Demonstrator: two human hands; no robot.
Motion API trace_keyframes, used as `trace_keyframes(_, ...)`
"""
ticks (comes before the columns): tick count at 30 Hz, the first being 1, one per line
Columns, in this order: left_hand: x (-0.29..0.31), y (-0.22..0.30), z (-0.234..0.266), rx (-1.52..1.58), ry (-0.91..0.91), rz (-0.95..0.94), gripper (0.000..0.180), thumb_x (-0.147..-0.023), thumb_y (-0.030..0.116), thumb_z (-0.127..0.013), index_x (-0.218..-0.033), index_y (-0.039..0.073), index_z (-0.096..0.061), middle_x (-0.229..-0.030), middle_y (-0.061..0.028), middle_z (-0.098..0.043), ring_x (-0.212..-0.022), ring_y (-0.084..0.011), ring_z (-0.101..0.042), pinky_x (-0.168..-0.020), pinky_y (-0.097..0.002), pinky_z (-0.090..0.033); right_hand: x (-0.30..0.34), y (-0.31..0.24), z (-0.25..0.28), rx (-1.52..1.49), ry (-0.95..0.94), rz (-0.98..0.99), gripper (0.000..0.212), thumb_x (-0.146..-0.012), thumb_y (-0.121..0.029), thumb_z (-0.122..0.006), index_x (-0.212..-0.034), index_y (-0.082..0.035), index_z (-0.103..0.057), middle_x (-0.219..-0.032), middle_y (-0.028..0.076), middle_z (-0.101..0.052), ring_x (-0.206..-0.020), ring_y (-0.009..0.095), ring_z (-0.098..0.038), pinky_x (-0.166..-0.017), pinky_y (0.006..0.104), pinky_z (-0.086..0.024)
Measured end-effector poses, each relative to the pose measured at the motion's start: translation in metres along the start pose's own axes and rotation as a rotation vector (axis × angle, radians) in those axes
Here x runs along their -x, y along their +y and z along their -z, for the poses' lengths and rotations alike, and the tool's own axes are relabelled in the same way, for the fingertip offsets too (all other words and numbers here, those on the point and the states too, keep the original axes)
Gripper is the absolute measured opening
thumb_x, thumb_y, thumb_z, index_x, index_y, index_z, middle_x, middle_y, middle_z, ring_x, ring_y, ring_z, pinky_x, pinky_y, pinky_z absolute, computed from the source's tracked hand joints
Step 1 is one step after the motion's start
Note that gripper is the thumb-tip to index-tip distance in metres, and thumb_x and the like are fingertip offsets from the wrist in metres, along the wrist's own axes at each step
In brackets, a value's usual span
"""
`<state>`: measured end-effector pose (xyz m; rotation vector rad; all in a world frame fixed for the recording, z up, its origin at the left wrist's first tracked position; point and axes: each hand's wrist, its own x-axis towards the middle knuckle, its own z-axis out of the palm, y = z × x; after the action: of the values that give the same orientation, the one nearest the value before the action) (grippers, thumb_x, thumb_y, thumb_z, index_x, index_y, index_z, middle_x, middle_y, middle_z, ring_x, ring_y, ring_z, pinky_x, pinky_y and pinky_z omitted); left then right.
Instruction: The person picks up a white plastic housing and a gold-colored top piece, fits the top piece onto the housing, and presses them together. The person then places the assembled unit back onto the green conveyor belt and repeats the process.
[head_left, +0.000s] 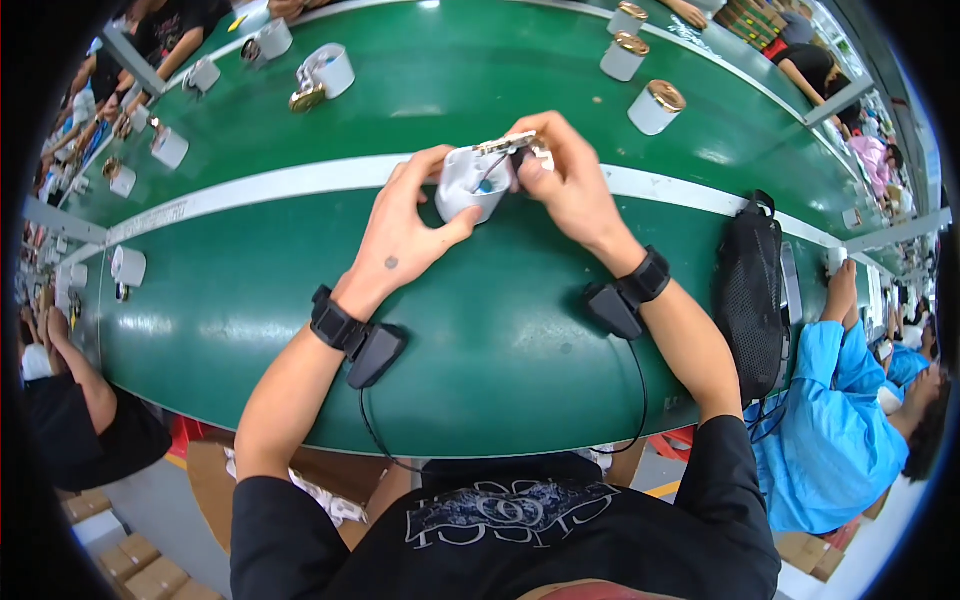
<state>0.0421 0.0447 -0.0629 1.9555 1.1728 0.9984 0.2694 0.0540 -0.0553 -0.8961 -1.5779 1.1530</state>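
Note:
My left hand (pixel 405 220) is wrapped round a white cup-shaped housing (pixel 457 195), tilted with its open mouth showing. Inside the housing are a wire and a small blue part. Close above its rim, my right hand (pixel 575 185) pinches a metallic lid-like part (pixel 507 143), which has a dark piece beneath it. The wire appears to run from this part down into the housing. My right fingers cover some of the part, so its full shape is hidden. Black straps with small dark boxes sit on both wrists.
A green table (pixel 480 330) is crossed by a pale strip (pixel 280 190). White cylinders with gold tops (pixel 657 107) stand far right; an opened housing (pixel 333 70) lies far left. A black mesh bag (pixel 752 300) rests at right, beside a person in blue (pixel 830 420). Thin cables hang from my wrists.

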Motion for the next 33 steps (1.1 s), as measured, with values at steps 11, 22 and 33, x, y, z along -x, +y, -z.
trace_keyframes(11,0.023,-0.015,0.003,0.172,-0.221,-0.060,0.048,-0.089,0.028,-0.076,-0.126,0.001,-0.062,-0.098,-0.0089,-0.060,-0.074,-0.0166,-0.052,-0.072,-0.0347,-0.048,0.004,-0.002,-0.036,0.332,0.001,0.154,0.051,-0.107,-0.047,-0.047,-0.117,-0.001,-0.066,-0.103,0.005,-0.066,-0.087,0.012,-0.060,-0.079,0.0278,-0.048)
trace_keyframes(22,0.028,-0.011,-0.007,0.395,-0.202,0.277,0.035,-0.100,0.030,-0.065,-0.117,-0.001,-0.062,-0.079,-0.0050,-0.059,-0.054,-0.0096,-0.050,-0.056,-0.0297,-0.046,0.006,-0.004,-0.049,0.594,0.016,0.323,0.034,-0.098,-0.032,-0.063,-0.118,-0.006,-0.069,-0.097,0.008,-0.063,-0.083,0.018,-0.062,-0.072,0.0310,-0.050)
trace_keyframes(33,0.028,-0.016,0.007,0.608,-0.375,0.277,0.042,-0.098,0.028,-0.068,-0.127,-0.002,-0.059,-0.102,-0.0093,-0.067,-0.058,-0.0137,-0.064,-0.058,-0.0282,-0.051,0.016,0.004,-0.035,0.499,-0.012,0.192,0.040,-0.096,-0.035,-0.065,-0.119,-0.002,-0.069,-0.102,0.007,-0.061,-0.085,0.016,-0.061,-0.075,0.0297,-0.049)
